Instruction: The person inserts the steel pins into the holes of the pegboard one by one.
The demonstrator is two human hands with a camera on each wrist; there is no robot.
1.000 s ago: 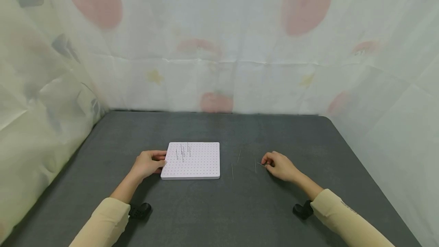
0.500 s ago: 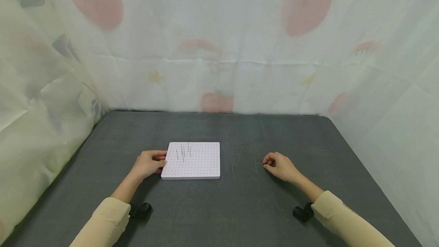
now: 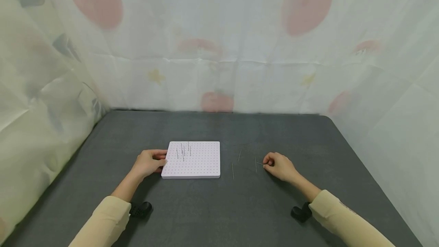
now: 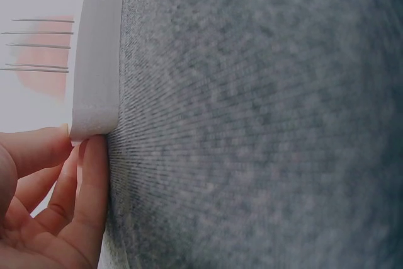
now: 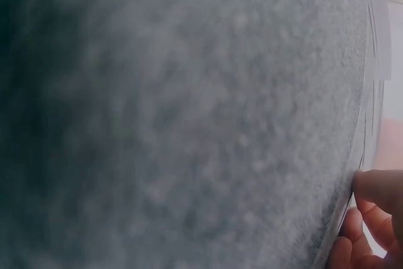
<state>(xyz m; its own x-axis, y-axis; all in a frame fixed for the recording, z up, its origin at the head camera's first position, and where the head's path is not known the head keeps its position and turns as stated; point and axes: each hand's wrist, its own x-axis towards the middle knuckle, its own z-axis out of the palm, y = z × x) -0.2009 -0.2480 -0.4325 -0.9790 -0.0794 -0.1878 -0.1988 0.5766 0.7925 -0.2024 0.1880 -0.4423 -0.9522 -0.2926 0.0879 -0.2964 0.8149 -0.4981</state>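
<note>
A white perforated board [image 3: 200, 167] lies on the dark table, with several thin metal needles [image 3: 183, 156] upright in its far left part. My left hand [image 3: 146, 164] holds the board's left edge. In the left wrist view its thumb [image 4: 41, 150] sits at the top corner while the fingers touch the side. Off to the right, my right hand [image 3: 280, 167] pinches one end of a thin metal needle [image 3: 259, 163] between thumb and fingers, low over the table. Another needle [image 3: 255, 165] lies just left of those fingertips. In the right wrist view the fingers partly hide the held needle.
Two more loose needles, a farther one [image 3: 239, 156] and a nearer one [image 3: 233, 171], lie between the board and my right hand. The grey-black table [image 3: 205, 212] ends at a patterned curtain [image 3: 267, 87] behind, with more curtain on both sides.
The needle in my right hand has turned slightly and lies flatter in the head view. My right fingertips have shifted a little to the right. The left hand and board stay put.
</note>
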